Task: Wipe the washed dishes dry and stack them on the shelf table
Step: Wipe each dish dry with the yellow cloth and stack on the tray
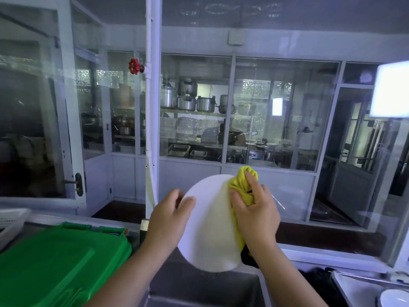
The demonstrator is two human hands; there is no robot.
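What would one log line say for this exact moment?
step: drying | left hand: grips white plate rim | right hand: grips yellow cloth against plate | place: above sink

Dim, blue-tinted light. A white rectangular panel (390, 89) glares, blown out, at the right edge; pale reflections streak the large glass panes (28, 63). Wide-angle distortion bows the white window frames (70, 120). The left hand (169, 218) shows motion blur at its fingertips.
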